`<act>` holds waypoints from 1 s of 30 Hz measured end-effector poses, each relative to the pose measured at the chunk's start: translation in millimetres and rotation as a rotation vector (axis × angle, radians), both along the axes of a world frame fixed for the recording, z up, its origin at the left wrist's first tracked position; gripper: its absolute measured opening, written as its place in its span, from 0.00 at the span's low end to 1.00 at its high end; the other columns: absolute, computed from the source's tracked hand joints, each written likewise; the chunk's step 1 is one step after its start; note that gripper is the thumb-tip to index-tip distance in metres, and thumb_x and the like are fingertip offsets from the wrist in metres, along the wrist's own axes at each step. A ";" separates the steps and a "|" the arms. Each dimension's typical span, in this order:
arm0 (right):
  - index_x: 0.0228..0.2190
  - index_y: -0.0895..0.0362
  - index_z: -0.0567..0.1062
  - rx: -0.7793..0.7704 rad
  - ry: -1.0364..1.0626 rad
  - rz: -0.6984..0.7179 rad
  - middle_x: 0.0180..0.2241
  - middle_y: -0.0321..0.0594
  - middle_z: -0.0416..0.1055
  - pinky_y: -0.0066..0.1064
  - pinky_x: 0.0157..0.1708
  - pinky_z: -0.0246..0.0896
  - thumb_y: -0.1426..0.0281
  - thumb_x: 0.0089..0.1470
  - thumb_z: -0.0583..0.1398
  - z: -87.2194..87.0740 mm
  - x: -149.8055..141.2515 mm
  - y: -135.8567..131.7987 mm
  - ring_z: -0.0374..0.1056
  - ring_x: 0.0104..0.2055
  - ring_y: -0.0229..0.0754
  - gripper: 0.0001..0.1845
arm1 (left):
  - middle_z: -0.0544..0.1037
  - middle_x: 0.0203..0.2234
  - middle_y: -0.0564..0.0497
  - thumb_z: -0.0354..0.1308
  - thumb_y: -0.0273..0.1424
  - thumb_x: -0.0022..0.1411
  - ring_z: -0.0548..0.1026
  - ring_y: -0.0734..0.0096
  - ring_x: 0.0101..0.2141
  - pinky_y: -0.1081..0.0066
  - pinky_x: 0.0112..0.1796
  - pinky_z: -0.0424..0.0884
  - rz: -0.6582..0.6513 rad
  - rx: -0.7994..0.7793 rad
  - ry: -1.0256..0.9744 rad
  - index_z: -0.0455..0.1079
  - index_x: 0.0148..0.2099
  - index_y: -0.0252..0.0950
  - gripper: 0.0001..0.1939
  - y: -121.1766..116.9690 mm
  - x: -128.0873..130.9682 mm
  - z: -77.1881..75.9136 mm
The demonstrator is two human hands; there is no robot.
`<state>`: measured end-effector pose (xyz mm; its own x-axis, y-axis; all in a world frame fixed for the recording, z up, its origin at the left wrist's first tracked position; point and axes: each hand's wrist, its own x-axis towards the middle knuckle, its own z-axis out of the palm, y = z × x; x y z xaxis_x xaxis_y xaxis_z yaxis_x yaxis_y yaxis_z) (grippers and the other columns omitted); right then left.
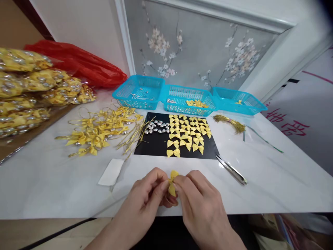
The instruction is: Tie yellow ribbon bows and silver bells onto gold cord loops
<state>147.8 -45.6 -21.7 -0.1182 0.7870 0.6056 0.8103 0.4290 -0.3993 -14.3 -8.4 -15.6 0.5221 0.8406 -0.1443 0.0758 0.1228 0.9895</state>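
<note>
My left hand [148,196] and my right hand [200,201] meet at the near edge of the white table [273,173], both pinched on one small yellow ribbon bow [172,182] held upright between the fingertips. Just beyond them lies a black mat [156,147] with rows of several yellow bows [188,133] and a cluster of small silver hearts [156,127]. A heap of finished yellow bows with gold cords [101,130] lies to the left of the mat.
Small metal snips [231,170] lie right of the mat. Three turquoise baskets [187,99] line the back. A gold cord bundle [230,122], a white paper slip [111,172], bagged bows [28,90] and a red bag [83,64] are also around.
</note>
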 end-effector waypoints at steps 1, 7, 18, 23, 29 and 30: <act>0.33 0.61 0.76 0.011 -0.016 -0.010 0.24 0.39 0.65 0.29 0.23 0.59 0.81 0.60 0.54 0.0 -1.1 0.0 0.61 0.24 0.39 0.11 | 0.77 0.27 0.55 0.49 0.38 0.72 0.77 0.70 0.31 0.70 0.35 0.76 -0.006 0.050 0.031 0.66 0.36 0.40 0.12 -0.2 0.3 -0.5; 0.30 0.58 0.76 0.014 -0.061 -0.010 0.24 0.40 0.67 0.29 0.23 0.58 0.83 0.59 0.52 2.5 1.6 0.0 0.62 0.26 0.40 0.15 | 0.76 0.26 0.56 0.48 0.38 0.73 0.78 0.69 0.29 0.70 0.34 0.77 0.037 0.120 0.078 0.63 0.35 0.41 0.12 0.8 1.5 3.1; 0.33 0.56 0.72 -0.196 0.397 0.061 0.27 0.37 0.70 0.26 0.29 0.66 0.77 0.62 0.54 0.2 -8.4 -0.8 0.68 0.28 0.37 0.08 | 0.75 0.23 0.56 0.50 0.31 0.70 0.76 0.71 0.26 0.73 0.30 0.72 0.035 0.274 0.182 0.68 0.35 0.40 0.10 5.9 1.1 -3.5; 0.36 0.55 0.71 -0.431 0.822 0.144 0.29 0.35 0.72 0.24 0.32 0.68 0.71 0.62 0.55 0.6 -15.7 1.4 0.70 0.30 0.36 0.05 | 0.74 0.20 0.57 0.53 0.29 0.65 0.73 0.72 0.23 0.75 0.27 0.68 0.118 0.386 0.285 0.71 0.31 0.39 0.10 8.4 -0.3 1.1; 0.32 0.55 0.72 -0.445 0.915 0.109 0.29 0.36 0.71 0.27 0.31 0.66 0.67 0.63 0.57 -3.9 -19.8 3.5 0.68 0.31 0.38 0.07 | 0.76 0.23 0.56 0.55 0.30 0.64 0.73 0.70 0.25 0.73 0.29 0.69 0.147 0.475 0.338 0.73 0.31 0.40 0.09 9.9 -3.0 7.3; 0.32 0.54 0.73 -0.406 0.896 0.101 0.29 0.36 0.71 0.27 0.31 0.66 0.68 0.62 0.57 -3.9 -20.0 4.1 0.68 0.31 0.38 0.07 | 0.76 0.24 0.56 0.54 0.30 0.65 0.73 0.70 0.26 0.73 0.30 0.69 0.145 0.491 0.350 0.72 0.32 0.40 0.09 9.8 -4.0 8.1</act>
<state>127.8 -41.5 -25.6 0.1735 0.9663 0.1900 0.1033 0.1740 -0.9793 -18.4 1.3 -7.5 0.3892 0.9111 0.1356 0.4224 -0.3073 0.8527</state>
